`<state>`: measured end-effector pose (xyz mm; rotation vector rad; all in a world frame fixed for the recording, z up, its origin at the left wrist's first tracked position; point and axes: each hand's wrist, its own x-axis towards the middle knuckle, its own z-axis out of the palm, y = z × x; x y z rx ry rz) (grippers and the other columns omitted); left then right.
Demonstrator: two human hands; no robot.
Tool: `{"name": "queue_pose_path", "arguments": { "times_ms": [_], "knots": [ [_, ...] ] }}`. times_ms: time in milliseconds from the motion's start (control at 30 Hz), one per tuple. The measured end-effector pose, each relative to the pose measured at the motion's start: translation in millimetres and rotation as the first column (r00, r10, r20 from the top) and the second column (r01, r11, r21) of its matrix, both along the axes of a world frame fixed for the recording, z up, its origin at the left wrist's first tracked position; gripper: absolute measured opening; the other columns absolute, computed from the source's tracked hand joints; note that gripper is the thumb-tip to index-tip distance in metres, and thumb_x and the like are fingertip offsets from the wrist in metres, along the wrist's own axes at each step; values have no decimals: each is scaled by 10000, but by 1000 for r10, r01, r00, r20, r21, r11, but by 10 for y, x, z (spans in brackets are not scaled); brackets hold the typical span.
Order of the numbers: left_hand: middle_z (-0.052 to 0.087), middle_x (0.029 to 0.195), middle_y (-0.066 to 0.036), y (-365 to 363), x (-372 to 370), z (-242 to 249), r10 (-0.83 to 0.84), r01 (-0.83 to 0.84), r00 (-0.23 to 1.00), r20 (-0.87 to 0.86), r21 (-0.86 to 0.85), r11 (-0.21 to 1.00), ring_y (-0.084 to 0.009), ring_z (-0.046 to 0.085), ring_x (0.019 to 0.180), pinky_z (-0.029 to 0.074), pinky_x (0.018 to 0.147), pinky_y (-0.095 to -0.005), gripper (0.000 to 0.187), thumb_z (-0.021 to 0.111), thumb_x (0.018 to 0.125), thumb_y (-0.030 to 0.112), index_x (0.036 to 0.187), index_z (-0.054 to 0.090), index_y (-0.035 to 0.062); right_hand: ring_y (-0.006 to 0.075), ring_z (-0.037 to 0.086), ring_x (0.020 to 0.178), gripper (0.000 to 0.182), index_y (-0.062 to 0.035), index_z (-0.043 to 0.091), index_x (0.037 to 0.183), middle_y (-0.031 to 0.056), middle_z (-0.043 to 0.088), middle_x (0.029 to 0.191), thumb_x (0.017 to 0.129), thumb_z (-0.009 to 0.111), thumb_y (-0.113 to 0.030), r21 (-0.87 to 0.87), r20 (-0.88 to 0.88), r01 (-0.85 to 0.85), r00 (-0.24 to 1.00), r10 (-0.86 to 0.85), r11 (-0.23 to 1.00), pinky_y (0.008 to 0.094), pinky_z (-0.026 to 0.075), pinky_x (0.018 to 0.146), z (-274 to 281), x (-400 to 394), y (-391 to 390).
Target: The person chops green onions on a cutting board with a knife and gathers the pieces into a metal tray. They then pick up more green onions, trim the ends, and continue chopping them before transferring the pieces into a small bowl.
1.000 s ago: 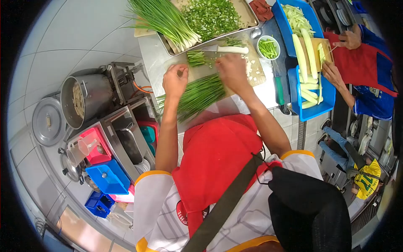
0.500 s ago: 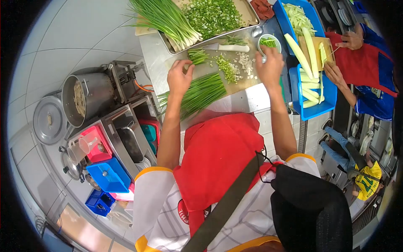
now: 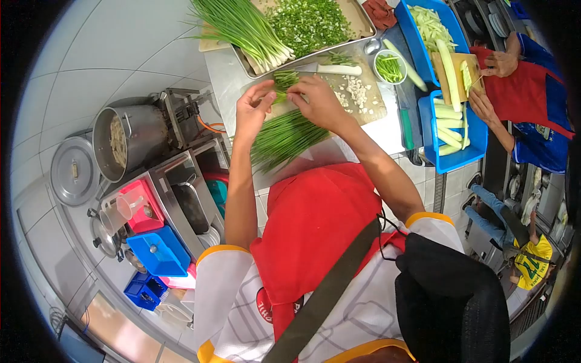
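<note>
Both of my hands are together over the cutting board (image 3: 375, 100). My left hand (image 3: 254, 109) has its fingers bent at the left of a small bunch of cut green stalks (image 3: 285, 78). From the right, my right hand (image 3: 321, 101) touches the same greens with fingers pinched. Long green onion stalks (image 3: 290, 139) lie just below my hands. Chopped white pieces (image 3: 358, 94) are to the right, and a knife with a white handle (image 3: 339, 69) lies above. A small white bowl (image 3: 389, 66) holds cut green pieces.
A metal tray (image 3: 361, 30) holds whole and chopped green onions. Blue bins (image 3: 478, 154) with peeled pale vegetables stand at right, where a co-worker's hands (image 3: 482, 107) work over a small board. A green-handled knife (image 3: 407, 130) lies near the table's right edge. A large pot (image 3: 142, 136) stands left.
My right hand has moved left from the small bowl to the cut greens beside my left hand. One long pale vegetable now lies left of the upper blue bin.
</note>
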<state>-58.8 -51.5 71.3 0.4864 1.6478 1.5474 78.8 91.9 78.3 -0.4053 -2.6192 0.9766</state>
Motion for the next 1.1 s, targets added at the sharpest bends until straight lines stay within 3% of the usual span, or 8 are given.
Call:
{"name": "queue_pose_path", "arguments": {
  "times_ms": [67,167,267,600,767,867,1000,1100],
  "knots": [
    [675,899,-16,41,30,81,26,-26,996,83,2,1000,-56,534,655,386,518,-209,342,696,914,87,1250,641,56,309,614,803,148,-24,714,940,127,663,844,868,676,-147,-359,-14,136,988,-151,923,420,499,780,-40,4,-21],
    [683,950,-29,119,133,85,62,-70,985,162,41,997,-78,579,698,419,531,-209,362,703,905,77,1257,624,57,285,638,733,158,4,699,947,154,671,824,881,662,-134,-511,23,214,971,-236,833,382,516,718,59,39,-64],
    [685,948,-33,194,213,44,85,-101,982,169,89,991,-92,605,714,433,533,-211,342,711,899,74,1228,624,48,129,582,689,196,19,696,1010,84,702,846,917,681,-153,-500,11,193,976,-216,844,293,487,650,65,66,-72],
    [656,927,-34,288,260,79,160,-173,967,197,51,984,-65,511,634,366,492,-215,289,736,888,87,1126,574,69,134,608,719,220,30,698,991,72,698,831,914,680,-175,-720,-12,195,956,-292,666,295,500,689,-49,31,-141],
    [646,897,-37,477,454,77,299,-326,888,349,21,945,-54,495,593,363,446,-221,319,729,895,82,1112,498,107,104,589,645,212,27,693,986,44,661,784,942,664,-179,-902,66,323,760,-646,287,259,480,580,-28,-44,-330],
    [625,887,-33,491,428,58,347,-389,851,394,29,921,-63,489,583,360,444,-222,326,717,906,82,1121,474,117,100,587,623,227,31,681,1002,49,656,779,965,649,-191,-931,60,310,654,-754,194,247,477,549,-5,-17,-216],
    [654,1054,-77,431,353,205,332,-372,858,392,27,928,-88,478,647,370,518,-231,314,684,933,101,1148,457,119,94,590,630,230,31,678,1025,43,654,777,968,656,-191,-921,13,303,653,-758,245,245,484,562,-102,271,226],
    [652,913,-45,459,320,285,348,-413,821,454,50,909,-80,505,599,387,459,-228,305,713,914,89,1115,484,108,87,595,640,205,29,681,1027,34,659,775,944,684,-158,-778,-58,384,744,-666,496,238,488,576,-55,495,515]
  ]
}}
